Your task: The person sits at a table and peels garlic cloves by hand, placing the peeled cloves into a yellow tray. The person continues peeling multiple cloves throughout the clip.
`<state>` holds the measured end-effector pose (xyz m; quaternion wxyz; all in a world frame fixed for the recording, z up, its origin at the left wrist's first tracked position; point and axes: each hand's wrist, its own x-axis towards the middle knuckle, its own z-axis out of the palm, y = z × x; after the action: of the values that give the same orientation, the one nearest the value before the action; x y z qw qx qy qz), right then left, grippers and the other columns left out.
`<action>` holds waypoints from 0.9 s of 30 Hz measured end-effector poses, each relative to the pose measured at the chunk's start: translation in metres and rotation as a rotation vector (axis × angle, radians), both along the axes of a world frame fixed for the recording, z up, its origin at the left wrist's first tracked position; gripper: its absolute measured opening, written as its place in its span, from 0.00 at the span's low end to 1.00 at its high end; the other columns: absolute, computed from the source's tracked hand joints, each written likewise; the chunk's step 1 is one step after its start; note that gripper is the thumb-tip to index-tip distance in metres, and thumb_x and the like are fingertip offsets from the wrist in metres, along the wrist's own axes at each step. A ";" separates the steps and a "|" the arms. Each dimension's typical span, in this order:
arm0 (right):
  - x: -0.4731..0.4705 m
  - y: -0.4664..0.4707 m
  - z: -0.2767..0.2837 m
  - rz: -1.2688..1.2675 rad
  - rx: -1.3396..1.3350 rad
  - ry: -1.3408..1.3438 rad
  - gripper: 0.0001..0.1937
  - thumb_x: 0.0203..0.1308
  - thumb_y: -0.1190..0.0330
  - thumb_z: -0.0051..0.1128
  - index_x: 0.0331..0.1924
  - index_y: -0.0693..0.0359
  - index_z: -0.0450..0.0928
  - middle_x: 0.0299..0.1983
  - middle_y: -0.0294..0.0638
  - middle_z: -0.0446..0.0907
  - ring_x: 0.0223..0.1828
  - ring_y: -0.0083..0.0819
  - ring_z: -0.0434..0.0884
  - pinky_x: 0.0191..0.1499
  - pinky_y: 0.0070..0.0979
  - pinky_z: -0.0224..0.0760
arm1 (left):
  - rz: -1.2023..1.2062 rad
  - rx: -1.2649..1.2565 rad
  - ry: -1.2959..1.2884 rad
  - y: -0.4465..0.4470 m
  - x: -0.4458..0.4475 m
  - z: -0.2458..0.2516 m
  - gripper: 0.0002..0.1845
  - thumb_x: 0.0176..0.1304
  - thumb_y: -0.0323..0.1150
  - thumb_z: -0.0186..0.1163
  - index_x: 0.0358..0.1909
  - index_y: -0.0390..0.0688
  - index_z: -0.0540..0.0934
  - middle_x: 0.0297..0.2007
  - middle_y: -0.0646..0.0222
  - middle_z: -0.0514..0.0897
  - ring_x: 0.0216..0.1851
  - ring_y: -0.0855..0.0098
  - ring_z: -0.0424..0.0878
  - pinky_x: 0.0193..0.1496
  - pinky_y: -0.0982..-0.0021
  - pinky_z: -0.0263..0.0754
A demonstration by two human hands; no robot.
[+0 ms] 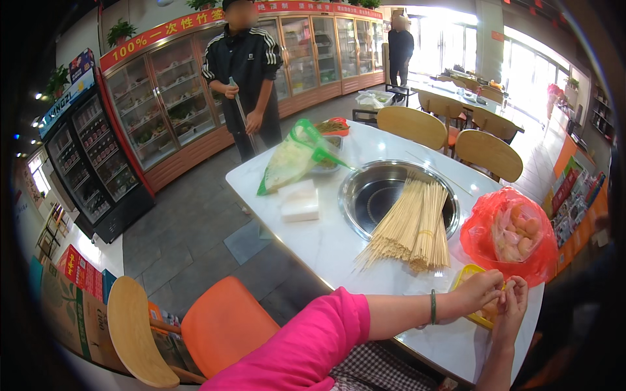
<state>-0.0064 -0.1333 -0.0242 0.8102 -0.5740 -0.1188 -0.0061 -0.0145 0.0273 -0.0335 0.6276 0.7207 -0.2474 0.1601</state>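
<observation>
My left hand and my right hand meet fingertip to fingertip above a yellow plastic basket at the table's near right. The fingers seem to pinch something small, too small to make out. Pale pieces of food lie in the basket, partly hidden by my hands. Just beyond it an open red plastic bag holds a clear bag of round orange-pink items. To the left, bundles of thin bamboo skewers lean over the rim of a round metal pot set into the table.
On the white table are a stack of white napkins, a green-and-clear bag of food and a red container. An orange chair stands at the left. One person holds a pole beyond the table; another person stands farther back.
</observation>
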 end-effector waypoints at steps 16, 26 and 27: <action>-0.002 -0.005 -0.007 -0.103 -0.457 -0.285 0.03 0.70 0.78 0.57 0.43 0.60 0.76 0.37 0.30 0.75 0.34 0.13 0.70 0.38 0.13 0.65 | 0.006 -0.173 0.186 0.008 0.009 -0.001 0.07 0.69 0.30 0.63 0.38 0.36 0.79 0.29 0.65 0.84 0.31 0.76 0.81 0.34 0.71 0.76; -0.009 0.002 0.002 -0.153 -0.498 -0.418 0.05 0.68 0.82 0.59 0.39 0.62 0.76 0.38 0.33 0.76 0.38 0.19 0.75 0.44 0.17 0.70 | -0.175 -0.304 0.465 0.011 0.011 0.000 0.06 0.71 0.30 0.61 0.38 0.38 0.80 0.24 0.73 0.78 0.26 0.83 0.76 0.26 0.79 0.71; -0.008 0.008 0.002 -0.139 -0.481 -0.419 0.05 0.68 0.82 0.59 0.39 0.62 0.76 0.38 0.33 0.76 0.38 0.19 0.75 0.44 0.17 0.71 | -0.134 -0.251 0.439 0.017 0.011 0.002 0.05 0.71 0.30 0.61 0.38 0.38 0.80 0.24 0.73 0.77 0.26 0.83 0.76 0.27 0.79 0.72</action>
<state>-0.0145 -0.1257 -0.0222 0.6069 -0.7419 -0.2418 -0.1511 -0.0034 0.0439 -0.0314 0.7599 0.6367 -0.1306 -0.0126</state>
